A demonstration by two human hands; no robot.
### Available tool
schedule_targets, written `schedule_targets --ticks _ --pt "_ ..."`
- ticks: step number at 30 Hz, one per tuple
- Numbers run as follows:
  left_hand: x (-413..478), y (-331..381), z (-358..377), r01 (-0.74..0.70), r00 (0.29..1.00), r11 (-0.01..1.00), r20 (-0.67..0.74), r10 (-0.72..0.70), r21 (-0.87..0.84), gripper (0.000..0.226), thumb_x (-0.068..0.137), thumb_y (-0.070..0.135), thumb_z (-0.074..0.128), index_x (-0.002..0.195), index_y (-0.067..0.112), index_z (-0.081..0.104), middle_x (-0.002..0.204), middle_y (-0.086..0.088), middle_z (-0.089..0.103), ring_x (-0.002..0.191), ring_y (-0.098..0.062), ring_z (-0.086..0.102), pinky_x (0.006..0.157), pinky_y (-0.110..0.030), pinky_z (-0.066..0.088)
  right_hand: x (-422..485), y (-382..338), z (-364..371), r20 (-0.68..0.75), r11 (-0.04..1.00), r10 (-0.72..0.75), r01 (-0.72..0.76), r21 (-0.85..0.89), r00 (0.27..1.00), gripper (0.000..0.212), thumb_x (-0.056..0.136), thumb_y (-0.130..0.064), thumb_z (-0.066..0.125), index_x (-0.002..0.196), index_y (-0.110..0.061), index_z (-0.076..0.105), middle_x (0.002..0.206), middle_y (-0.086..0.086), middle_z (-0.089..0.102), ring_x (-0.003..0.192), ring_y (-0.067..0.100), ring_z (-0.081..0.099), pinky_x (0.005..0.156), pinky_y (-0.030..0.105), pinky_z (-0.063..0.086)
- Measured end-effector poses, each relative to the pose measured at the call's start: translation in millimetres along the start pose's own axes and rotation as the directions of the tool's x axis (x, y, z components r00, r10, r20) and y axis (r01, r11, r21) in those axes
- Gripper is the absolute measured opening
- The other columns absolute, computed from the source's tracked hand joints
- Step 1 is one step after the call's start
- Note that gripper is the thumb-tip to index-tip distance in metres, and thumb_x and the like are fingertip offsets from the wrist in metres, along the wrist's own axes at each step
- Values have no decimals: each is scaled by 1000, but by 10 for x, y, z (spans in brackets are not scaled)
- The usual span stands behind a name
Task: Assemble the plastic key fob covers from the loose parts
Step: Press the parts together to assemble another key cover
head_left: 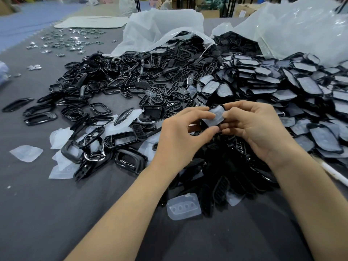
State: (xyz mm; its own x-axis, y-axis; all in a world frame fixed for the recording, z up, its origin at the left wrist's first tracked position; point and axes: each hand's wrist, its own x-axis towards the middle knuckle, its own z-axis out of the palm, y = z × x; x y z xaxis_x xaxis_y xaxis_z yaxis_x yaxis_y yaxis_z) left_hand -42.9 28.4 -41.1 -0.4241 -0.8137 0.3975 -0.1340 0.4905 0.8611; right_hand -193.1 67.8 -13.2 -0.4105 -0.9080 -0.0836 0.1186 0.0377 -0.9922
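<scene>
Black plastic frames point(113, 80) lie heaped across a grey cloth-covered table point(37, 213) where a person works bare-handed on key fob covers; at the centre of the view both hands meet on one small part, a milky translucent button pad point(214, 117) with a black edge showing at its top; the left hand point(180, 132) pinches the pad's left side between thumb and forefinger, its other fingers curled beneath; the right hand point(259, 132) grips the right side, thumb on top and fingers curled under it; the part is held clear of the table, above a dark pile of black pieces point(226, 166) that lies between the forearms. To the right, finished-looking covers point(301, 87), pale faces in black rims, lie overlapped like roof tiles at the mouth of a clear plastic bag point(301, 27); a second, whiter bag point(162, 29) lies open behind the frames, more black parts at its mouth. Nearer the person, a loose translucent pad point(183, 207) with four round recesses rests at the pile's near edge; other pale pads point(26, 153) lie scattered among frames to the left. Small silver pieces point(69, 40) are strewn at the table's far left, near a flat white board point(90, 22); a white stick point(333, 173) lies at the right edge, just beyond the right forearm.
</scene>
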Motion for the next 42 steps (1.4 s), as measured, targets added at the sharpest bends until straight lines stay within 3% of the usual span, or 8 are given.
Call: schedule_targets --ticks 7,11,12,16,23,30,38,42 --pt "-7 16 -5 32 999 999 -33 -32 2 21 82 10 74 102 15 73 107 4 70 100 -4 66 88 -17 50 -17 5 12 16 1000 -30 29 10 999 16 84 11 57 87 -4 63 59 2 67 48 11 63 49 18 51" --pt "-14 15 -14 84 996 996 -15 -84 -13 25 83 11 73 105 22 70 93 13 70 83 4 66 75 -11 49 -17 22 3 5 990 -114 114 -84 993 18 84 9 61 88 -8 63 65 9 64 51 15 64 52 20 53" --pt "-11 6 -14 93 996 995 -13 -93 -22 27 84 12 72 107 24 69 93 13 70 84 2 67 76 -13 51 -17 27 1 9 986 -130 131 -106 991 18 83 9 62 87 -9 64 64 9 64 51 16 65 53 21 54" --pt "9 -15 7 161 987 981 2 -162 -104 31 88 12 68 116 26 62 82 -5 73 73 -22 72 77 -43 58 -18 44 19 45 968 -177 182 -171 983 22 83 12 60 90 -9 64 57 7 63 51 18 66 54 22 54" --pt "14 -55 18 187 982 977 -17 -190 -105 11 93 10 61 95 16 69 74 -1 72 52 -13 67 52 -22 53 -25 60 44 91 949 -210 225 -219 974 20 83 10 60 94 -6 64 64 13 64 54 18 67 55 24 55" --pt "21 -52 11 179 984 973 33 -176 -144 20 94 9 59 88 27 68 66 9 69 50 -12 65 53 -21 51 -41 26 49 93 972 -184 195 -129 978 3 87 -4 65 85 -6 66 63 8 67 51 19 65 49 24 52" --pt "20 -27 8 146 989 982 40 -142 -120 26 93 6 59 87 31 64 68 5 68 50 -11 64 53 -22 50 -8 77 34 127 959 -175 198 -202 976 14 91 -1 59 79 -9 61 64 7 62 48 11 60 47 21 52" --pt "8 -10 9 150 988 982 58 -144 -118 20 93 5 59 92 24 65 70 9 68 50 -8 64 52 -18 49 2 91 20 147 950 -177 208 -234 973 16 92 -1 57 80 -11 60 65 6 61 48 10 60 47 21 51"
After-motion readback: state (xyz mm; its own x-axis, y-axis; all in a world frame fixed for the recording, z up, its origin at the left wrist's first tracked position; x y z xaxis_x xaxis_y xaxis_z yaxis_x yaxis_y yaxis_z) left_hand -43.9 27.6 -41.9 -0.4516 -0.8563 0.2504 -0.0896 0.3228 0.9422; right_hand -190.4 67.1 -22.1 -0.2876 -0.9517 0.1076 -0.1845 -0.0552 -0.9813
